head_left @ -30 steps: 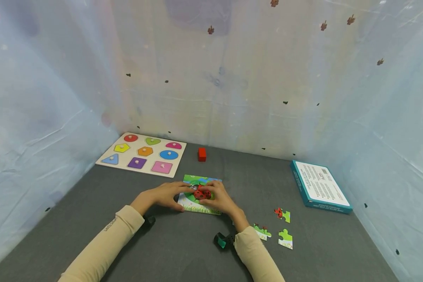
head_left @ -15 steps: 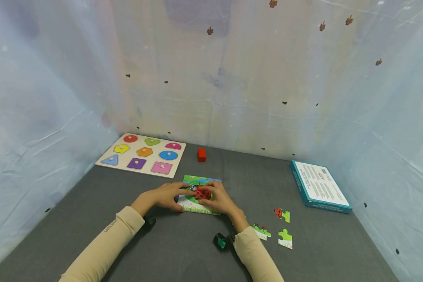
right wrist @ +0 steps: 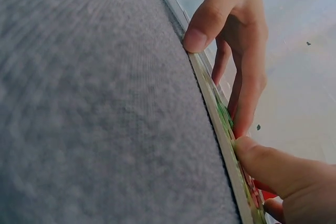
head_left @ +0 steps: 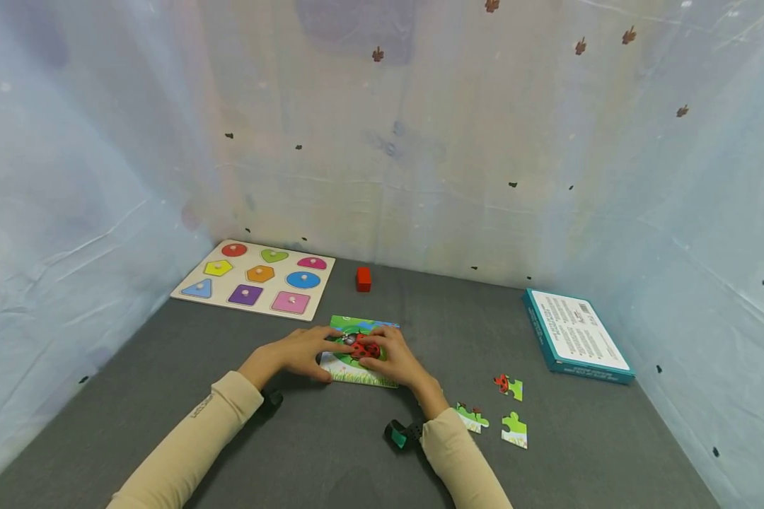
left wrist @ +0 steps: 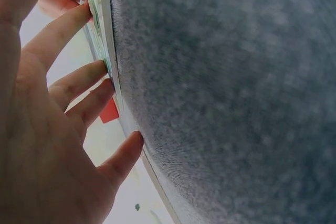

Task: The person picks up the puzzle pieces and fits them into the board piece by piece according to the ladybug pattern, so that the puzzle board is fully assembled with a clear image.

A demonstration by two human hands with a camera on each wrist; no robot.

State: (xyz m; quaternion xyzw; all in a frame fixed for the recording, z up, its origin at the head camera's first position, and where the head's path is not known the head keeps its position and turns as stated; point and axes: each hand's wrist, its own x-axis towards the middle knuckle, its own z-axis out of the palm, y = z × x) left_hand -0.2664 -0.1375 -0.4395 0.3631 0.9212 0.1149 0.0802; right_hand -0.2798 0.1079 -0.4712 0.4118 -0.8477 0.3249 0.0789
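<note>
A square ladybug jigsaw puzzle point(head_left: 361, 376) lies flat on the grey table, with white and green grass along its near edge. My left hand point(head_left: 301, 351) rests at its left side, fingers spread, fingertips on the picture and thumb at the near left corner. From the right, my right hand point(head_left: 396, 358) touches the red ladybug with its thumb and fingertips. In the right wrist view the right thumb point(right wrist: 278, 169) presses the puzzle's surface near its edge. Both hands cover parts of the picture, so I cannot tell whether single pieces sit loose there.
Loose jigsaw pieces lie to the right: a ladybug piece point(head_left: 508, 386), a green-and-white piece point(head_left: 514, 430), and another piece point(head_left: 471, 417) beside the right forearm. A shape-peg board point(head_left: 264, 311) is at back left, a red block point(head_left: 363, 279) behind the puzzle, a teal box point(head_left: 579, 332) at right.
Both hands keep almost the same place on the puzzle, and the loose pieces lie where they were. Only a slight shift of the head view shows.
</note>
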